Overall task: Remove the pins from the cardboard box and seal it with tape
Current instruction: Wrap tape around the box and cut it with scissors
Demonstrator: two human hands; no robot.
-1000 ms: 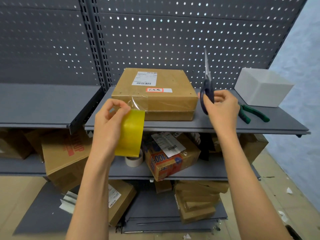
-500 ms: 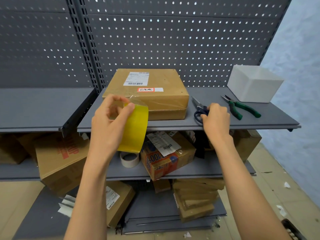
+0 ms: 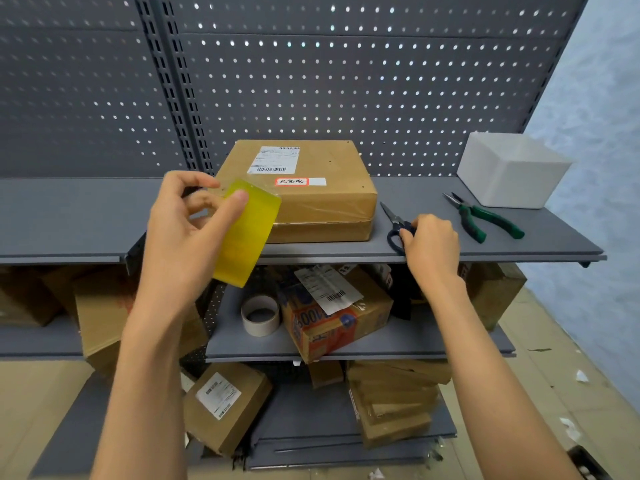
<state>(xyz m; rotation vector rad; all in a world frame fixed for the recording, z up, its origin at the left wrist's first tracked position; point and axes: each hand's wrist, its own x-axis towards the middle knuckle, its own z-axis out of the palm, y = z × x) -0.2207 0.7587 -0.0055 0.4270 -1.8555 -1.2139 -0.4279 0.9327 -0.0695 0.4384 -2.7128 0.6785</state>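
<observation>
A left hand [image 3: 188, 233] grips a yellow tape roll [image 3: 247, 233] before the cardboard box [image 3: 304, 192], hiding its near-left corner, on a grey shelf [image 3: 433, 252]. The right hand [image 3: 431, 249], curled on scissors [image 3: 396, 226] raised a second ago, has laid them flat. Behind: green pliers [image 3: 485, 218], white bin [image 3: 509, 169].
</observation>
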